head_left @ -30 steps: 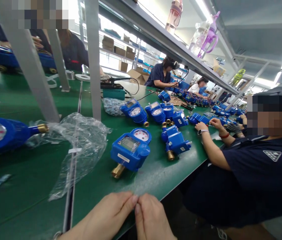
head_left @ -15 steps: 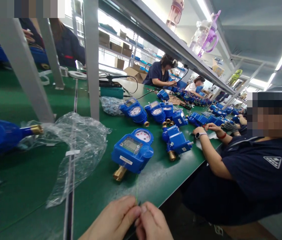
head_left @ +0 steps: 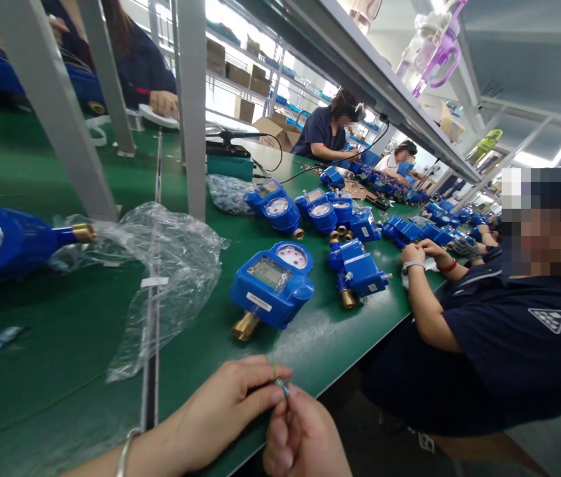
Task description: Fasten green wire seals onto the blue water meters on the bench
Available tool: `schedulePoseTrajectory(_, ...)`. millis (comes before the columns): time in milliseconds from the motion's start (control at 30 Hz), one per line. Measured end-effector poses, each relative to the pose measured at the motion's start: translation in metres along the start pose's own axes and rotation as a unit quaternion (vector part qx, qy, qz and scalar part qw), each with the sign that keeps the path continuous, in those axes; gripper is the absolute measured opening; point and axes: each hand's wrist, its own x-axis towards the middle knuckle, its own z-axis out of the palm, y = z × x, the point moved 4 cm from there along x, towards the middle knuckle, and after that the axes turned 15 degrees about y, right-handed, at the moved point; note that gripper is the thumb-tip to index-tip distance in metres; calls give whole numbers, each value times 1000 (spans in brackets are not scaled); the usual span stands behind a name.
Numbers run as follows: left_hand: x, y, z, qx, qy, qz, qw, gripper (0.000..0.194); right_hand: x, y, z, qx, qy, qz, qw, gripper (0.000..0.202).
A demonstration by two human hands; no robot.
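Observation:
My left hand (head_left: 240, 401) and my right hand (head_left: 305, 430) meet at the table's front edge. Between their fingertips is a small light-blue piece (head_left: 283, 387), too small to name surely. A thin green wire (head_left: 275, 370) runs by my left fingers toward the nearest blue water meter (head_left: 273, 285). That meter lies just beyond my hands, its display and dial facing up and its brass threaded end toward me. My left thumb and fingers pinch near the piece; my right thumb and forefinger grip its lower end.
Crumpled clear plastic bag (head_left: 181, 278) lies left of the meter, across a metal strip. Another blue meter (head_left: 6, 242) sits far left. Several more meters (head_left: 357, 265) spread to the back right. Metal posts (head_left: 191, 112) rise behind. A co-worker (head_left: 499, 318) sits on the right.
My left hand has opened out somewhat, its forefinger extended, and the light-blue piece now shows between my fingertips. The view has shifted slightly. A co-worker's hand now rests on the white roll at back left.

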Motion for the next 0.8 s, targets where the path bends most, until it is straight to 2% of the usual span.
schedulePoseTrajectory(67, -1, -1, 0, 4, 1, -12, 1000, 24, 0, 0, -2, 1, 18, -40, 999, 38)
schedulePoseTrajectory(133, -3, -1, 0, 9, 0, -27, 1000, 25, -1, -4, -5, -16, 33, -117, 992, 36)
schedulePoseTrajectory(200, -5, 2, 2, 3, -8, -44, 999, 26, -3, -12, -11, -84, 51, -246, 964, 33)
schedulePoseTrajectory(233, -6, 3, 3, 1, -13, -55, 998, 29, -6, -16, -13, -141, 60, -325, 933, 32)
schedulePoseTrajectory(267, -7, 3, 4, -2, -16, -73, 997, 33, -10, -21, -15, -204, 71, -413, 885, 30)
schedulePoseTrajectory(300, -8, 3, 5, -5, -11, -93, 996, 39, -15, -26, -16, -263, 82, -506, 817, 27)
schedulePoseTrajectory(333, -9, 1, 5, -7, -1, -111, 994, 44, -21, -30, -15, -315, 89, -594, 735, 23)
schedulePoseTrajectory(400, -9, -1, 4, -7, 26, -121, 992, 52, -31, -33, -13, -390, 83, -736, 547, 17)
schedulePoseTrajectory(433, -8, -1, 3, -1, 35, -110, 993, 53, -34, -34, -11, -419, 71, -779, 461, 18)
schedulePoseTrajectory(467, -8, 0, 3, 13, 38, -93, 995, 53, -35, -34, -10, -447, 57, -803, 390, 19)
schedulePoseTrajectory(500, -8, 1, 3, 31, 32, -81, 996, 53, -35, -36, -9, -473, 42, -814, 335, 20)
schedulePoseTrajectory(533, -8, 2, 4, 50, 24, -76, 996, 53, -35, -38, -7, -491, 29, -820, 293, 21)
schedulePoseTrajectory(600, -8, 6, 5, 72, 12, -78, 994, 54, -35, -44, -5, -508, -1, -827, 241, 24)
schedulePoseTrajectory(667, -9, 11, 5, 67, 11, -85, 994, 54, -37, -47, -4, -496, -30, -840, 216, 26)
schedulePoseTrajectory(733, -10, 17, 5, 50, 17, -84, 995, 52, -39, -48, -3, -474, -41, -853, 214, 25)
schedulePoseTrajectory(800, -11, 20, 5, 33, 21, -84, 996, 51, -38, -47, -2, -463, -32, -854, 234, 24)
